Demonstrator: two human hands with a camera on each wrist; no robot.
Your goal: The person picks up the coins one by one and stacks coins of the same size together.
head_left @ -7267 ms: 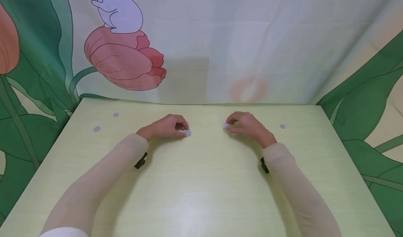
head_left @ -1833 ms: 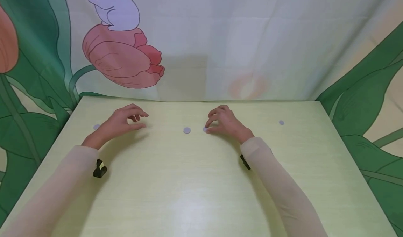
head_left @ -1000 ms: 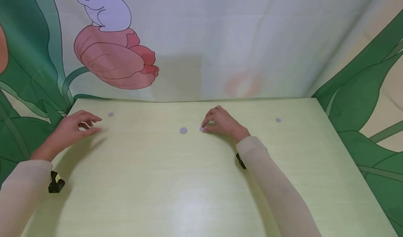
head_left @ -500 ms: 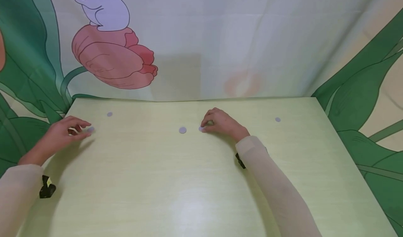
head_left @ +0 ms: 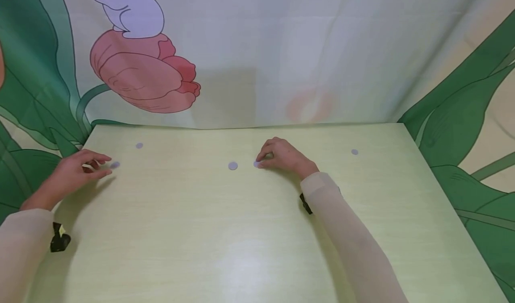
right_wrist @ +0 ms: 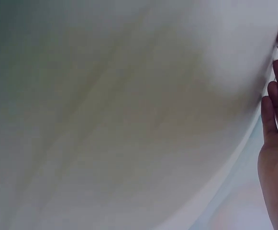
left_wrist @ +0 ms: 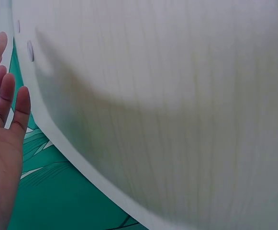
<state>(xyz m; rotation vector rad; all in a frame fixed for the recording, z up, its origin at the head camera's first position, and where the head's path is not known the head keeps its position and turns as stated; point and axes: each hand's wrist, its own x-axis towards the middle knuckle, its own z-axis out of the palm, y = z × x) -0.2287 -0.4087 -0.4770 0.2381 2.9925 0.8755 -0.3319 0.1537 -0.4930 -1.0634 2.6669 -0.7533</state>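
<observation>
At the left end of the table, my left hand (head_left: 78, 171) hovers with thumb and fingers apart around a small pale-lilac disc (head_left: 115, 165). The left wrist view shows the same hand (left_wrist: 5, 110) holding nothing, with the disc (left_wrist: 30, 51) flat on the table beyond its fingertips. Right of the table's middle, my right hand (head_left: 283, 157) pinches another lilac disc (head_left: 256, 164) between thumb and fingers, low at the tabletop. The fingers cover part of it. A slightly bigger-looking disc (head_left: 233, 166) lies a short way to its left, untouched.
One more disc (head_left: 139, 145) lies at the back left of the pale table (head_left: 241, 231), and another disc (head_left: 354, 152) at the back right. Behind the table's far edge hangs a curtain (head_left: 225, 48) printed with a flower and leaves.
My left hand let go of the disc near the middle and moved to the far-left disc. My right hand slid its disc leftward towards that middle disc, then stayed almost still.
</observation>
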